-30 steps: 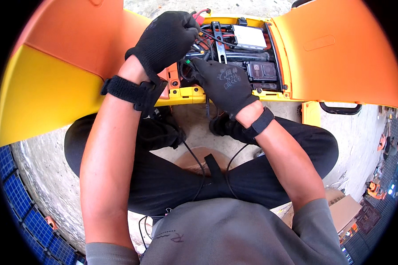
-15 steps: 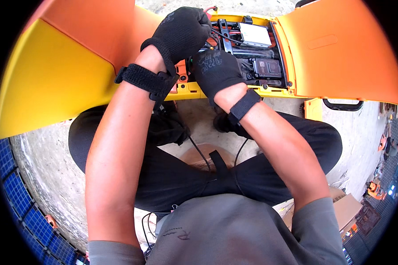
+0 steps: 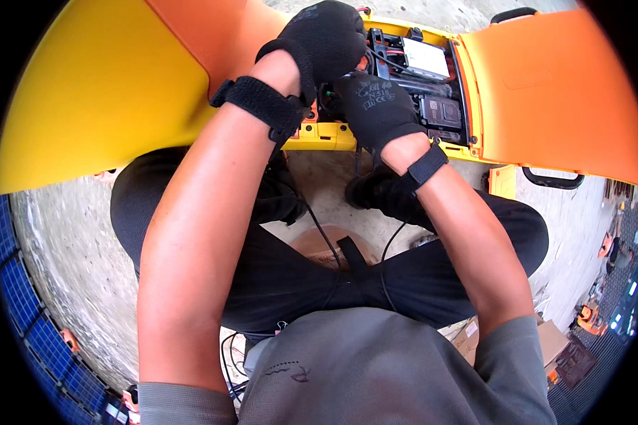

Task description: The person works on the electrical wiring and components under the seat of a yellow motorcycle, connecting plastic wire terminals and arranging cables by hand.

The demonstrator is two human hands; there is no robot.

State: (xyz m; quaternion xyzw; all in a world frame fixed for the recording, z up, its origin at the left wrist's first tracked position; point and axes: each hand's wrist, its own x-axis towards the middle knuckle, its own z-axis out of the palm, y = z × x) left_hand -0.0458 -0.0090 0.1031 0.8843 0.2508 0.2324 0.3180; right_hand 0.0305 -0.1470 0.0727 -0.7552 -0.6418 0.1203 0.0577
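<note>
A yellow-edged equipment bay (image 3: 326, 137) lies open in front of me, between large orange and yellow shell panels. My left hand (image 3: 317, 44), in a black knit glove, is closed at the bay's left end, its fingertips turned inward. Just right of it and nearer me, my gloved right hand (image 3: 379, 110) is closed too, fingers curled down among the wires. What either hand pinches is hidden by the gloves. To the right, the bay holds a white rectangular box (image 3: 425, 58), a black square module (image 3: 441, 112) and black cables (image 3: 397, 65).
An orange panel (image 3: 546, 92) slopes off to the right, above a black handle (image 3: 553, 178). On the left rises a yellow panel (image 3: 99, 99). Blue crates (image 3: 53, 350) line the lower left. Cardboard (image 3: 549, 340) lies at lower right. My crossed legs (image 3: 290, 283) rest on the concrete floor.
In the picture, both hands and the bay have shifted a little to the right. The hands stay close together and closed over the bay's left end.
</note>
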